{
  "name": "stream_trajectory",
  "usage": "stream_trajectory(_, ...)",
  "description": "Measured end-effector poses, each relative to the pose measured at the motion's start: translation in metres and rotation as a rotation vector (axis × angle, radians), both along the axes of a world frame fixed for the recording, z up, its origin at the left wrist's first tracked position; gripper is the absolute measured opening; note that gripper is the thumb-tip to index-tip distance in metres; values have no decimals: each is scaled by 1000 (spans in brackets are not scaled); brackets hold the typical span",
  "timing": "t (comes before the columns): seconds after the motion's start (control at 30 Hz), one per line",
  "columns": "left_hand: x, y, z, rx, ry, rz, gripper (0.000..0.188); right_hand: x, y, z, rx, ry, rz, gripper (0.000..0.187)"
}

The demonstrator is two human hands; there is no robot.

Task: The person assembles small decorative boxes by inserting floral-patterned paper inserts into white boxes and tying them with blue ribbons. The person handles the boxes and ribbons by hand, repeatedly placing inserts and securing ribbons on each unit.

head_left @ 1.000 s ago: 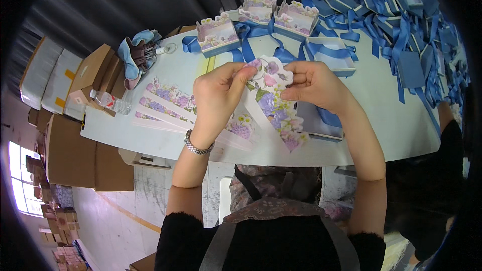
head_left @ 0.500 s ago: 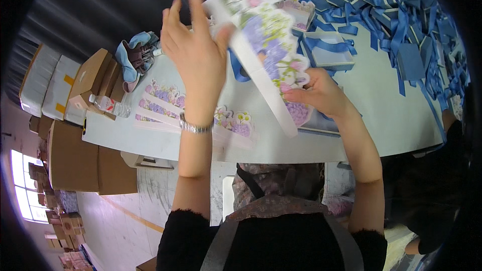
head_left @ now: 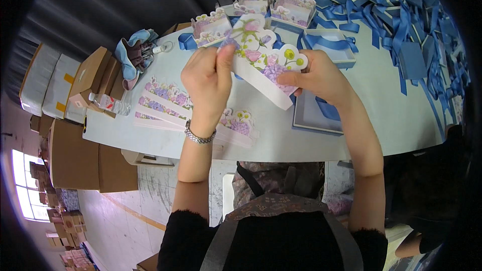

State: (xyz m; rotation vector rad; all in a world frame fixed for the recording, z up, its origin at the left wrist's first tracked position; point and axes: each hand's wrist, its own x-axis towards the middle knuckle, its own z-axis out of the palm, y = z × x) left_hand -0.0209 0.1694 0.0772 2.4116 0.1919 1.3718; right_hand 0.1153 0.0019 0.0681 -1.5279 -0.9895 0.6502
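Observation:
Between my hands, above the table, is a floral cardboard strip with a scalloped upper edge and a plain white band along its lower side. My left hand is closed on its left end, thumb in front. My right hand grips the right end, thumb on the purple flowers. An open blue box with a ribbon lies beneath my right wrist. To the left, more flat floral strips are fanned out on the table, partly hidden under my left forearm.
Several floral-lined boxes stand along the back, beside an open white-lined box with blue ribbon. Blue boxes and ribbons are heaped at the right. A plastic bottle, a blue cloth bundle and cartons are at the left.
My left hand, raised with spread fingers before, has come down and closed on the strip's left end. The strip has dropped lower and bent, uncovering the boxes behind it.

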Motion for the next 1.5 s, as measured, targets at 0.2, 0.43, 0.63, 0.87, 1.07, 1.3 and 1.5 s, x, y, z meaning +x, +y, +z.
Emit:
stream_trajectory(0.2,30,18,12,243,-108,71,27,2,4,-7,94,24,-66,27)
stream_trajectory(0.43,-7,-39,3,424,288,-87,61,-14,5,11,314,235,-168,28)
stream_trajectory(0.63,-9,-29,6,684,202,7,43,-28,5,9,310,339,-130,28)
stream_trajectory(0.87,-33,-66,-22,911,313,-617,32,3,-6,-11,169,576,118,38)
stream_trajectory(1.07,-21,-72,-13,-18,85,-823,72,32,-143,73,-318,-397,32,21)
stream_trajectory(1.3,34,-49,-58,-775,687,-587,70,-49,-142,6,-463,-1229,493,8)
stream_trajectory(1.5,7,-34,-60,-667,924,-269,49,38,-136,-30,-220,-184,457,30)
